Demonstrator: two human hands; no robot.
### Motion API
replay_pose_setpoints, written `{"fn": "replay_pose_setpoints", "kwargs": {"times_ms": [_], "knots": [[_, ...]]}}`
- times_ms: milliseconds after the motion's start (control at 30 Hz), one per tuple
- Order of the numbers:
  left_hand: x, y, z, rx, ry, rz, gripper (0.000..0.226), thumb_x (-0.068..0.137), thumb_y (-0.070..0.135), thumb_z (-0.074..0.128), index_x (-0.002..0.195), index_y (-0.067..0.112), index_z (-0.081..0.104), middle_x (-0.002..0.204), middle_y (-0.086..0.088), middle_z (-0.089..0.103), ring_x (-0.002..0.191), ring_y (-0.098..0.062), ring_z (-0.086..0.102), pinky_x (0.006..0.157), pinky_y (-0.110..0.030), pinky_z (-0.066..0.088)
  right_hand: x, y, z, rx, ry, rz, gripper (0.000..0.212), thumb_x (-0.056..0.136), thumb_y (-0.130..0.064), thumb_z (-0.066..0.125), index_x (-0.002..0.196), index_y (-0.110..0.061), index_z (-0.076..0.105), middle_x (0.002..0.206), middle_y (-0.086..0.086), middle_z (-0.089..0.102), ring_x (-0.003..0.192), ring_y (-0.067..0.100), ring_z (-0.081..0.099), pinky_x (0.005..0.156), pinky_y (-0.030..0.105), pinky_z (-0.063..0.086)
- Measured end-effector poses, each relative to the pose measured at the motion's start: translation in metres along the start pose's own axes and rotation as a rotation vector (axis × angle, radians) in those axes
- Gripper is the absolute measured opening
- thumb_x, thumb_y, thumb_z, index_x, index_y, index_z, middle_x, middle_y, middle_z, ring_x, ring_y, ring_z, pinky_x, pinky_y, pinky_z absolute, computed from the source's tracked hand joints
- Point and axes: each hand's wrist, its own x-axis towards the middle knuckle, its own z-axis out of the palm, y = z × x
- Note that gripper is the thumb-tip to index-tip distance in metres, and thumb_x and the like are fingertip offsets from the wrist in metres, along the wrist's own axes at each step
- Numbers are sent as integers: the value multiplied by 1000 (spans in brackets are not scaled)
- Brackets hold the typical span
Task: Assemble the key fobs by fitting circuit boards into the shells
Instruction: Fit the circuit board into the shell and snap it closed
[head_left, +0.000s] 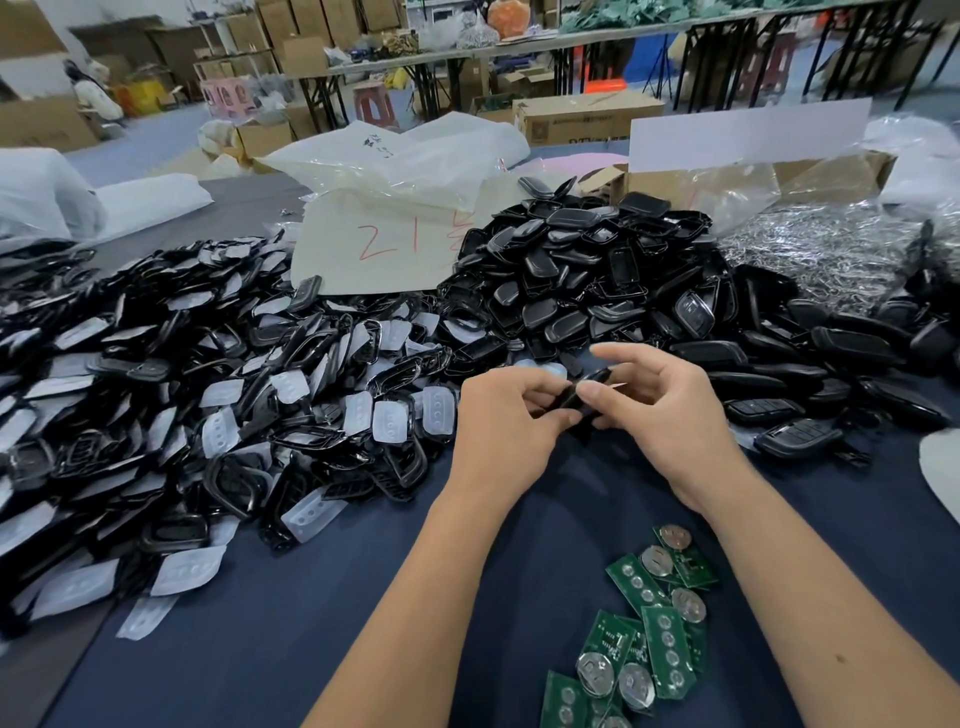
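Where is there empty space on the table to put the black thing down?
Bare blue cloth lies near the person, between the pile of shell frames and white pads and the green circuit boards. Another bare strip runs below the finished fobs. Past the left hand and right hand, which hold a black shell, the piles crowd everything.
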Motion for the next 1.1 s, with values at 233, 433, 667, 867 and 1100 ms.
{"fn": "replay_pose_setpoints", "kwargs": {"times_ms": [233,433,667,867,1100], "knots": [[0,2,-7,-7,-51,-62,21,73,4,90,85,19,82,76,8,75,70,-3,67,69,-15,53,1,-1,-9,-43,-156,-43,24,83,-5,85,97,-24,80,86,7,78,74,16,69,67,22,55],[0,3,-9,-18,-101,-65,20,74,4,90,85,20,81,76,7,75,70,-4,68,69,-15,52,0,0,-13,-64,-174,-25,20,82,-7,86,92,-23,78,85,16,76,76,17,68,77,30,55],[0,-1,-9,30,-96,-18,25,74,6,88,82,28,79,79,12,74,70,-2,66,65,-13,50,-1,0,-11,-80,-177,-39,21,82,-2,85,88,-19,76,86,24,74,76,25,64,79,45,52],[0,-1,-6,68,-62,16,21,72,16,89,80,30,76,79,15,72,71,-3,64,63,-13,49,0,-3,-10,-153,-159,-112,23,81,0,86,86,-19,74,83,12,75,84,41,71,84,57,56],[0,-6,-4,106,-28,125,30,68,5,84,85,24,69,81,13,70,80,-4,67,73,-24,55,-3,-6,-5,-263,-177,-180,24,80,1,86,85,-17,71,79,7,74,76,42,68,72,57,56]]}}
